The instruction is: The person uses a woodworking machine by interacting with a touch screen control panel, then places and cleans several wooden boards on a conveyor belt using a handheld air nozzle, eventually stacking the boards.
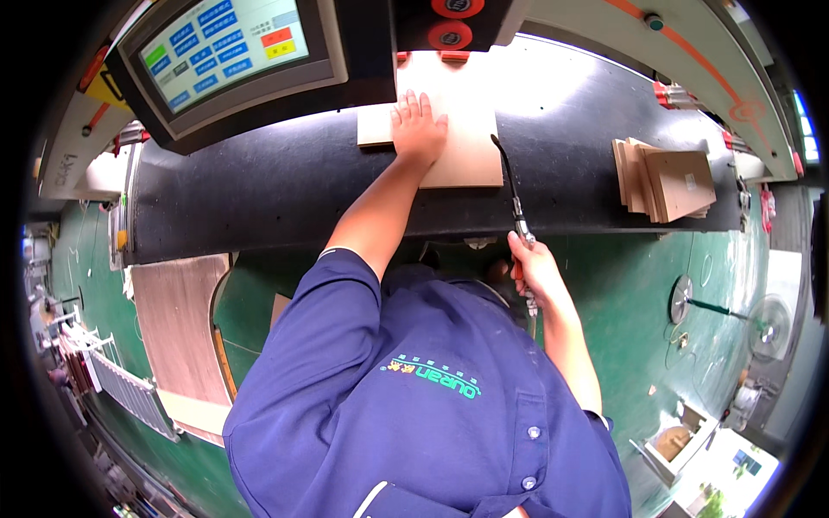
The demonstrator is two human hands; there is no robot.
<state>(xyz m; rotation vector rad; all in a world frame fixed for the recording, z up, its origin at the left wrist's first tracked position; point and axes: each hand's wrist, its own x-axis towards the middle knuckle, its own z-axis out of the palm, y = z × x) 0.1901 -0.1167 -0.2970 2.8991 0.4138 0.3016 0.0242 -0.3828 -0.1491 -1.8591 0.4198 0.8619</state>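
Note:
My left hand (418, 129) lies flat with its fingers spread on a light wooden board (466, 160). The board rests on the black machine bed (285, 186), its far part under the machine head. A smaller piece of board (374, 126) shows at the left of that hand. My right hand (537, 266) is wrapped round the handle of an air blow gun (522, 226). From the gun a thin, dark, bent nozzle (506, 160) reaches up beside the board's right edge, its tip just over the bed.
A control panel with a lit touchscreen (224, 47) overhangs the bed at upper left, beside red round buttons (451, 34). A stack of small brown boards (669, 183) stands at the bed's right end. A large wood-grain panel (180, 319) is at left; a pedestal fan (764, 326) stands at right.

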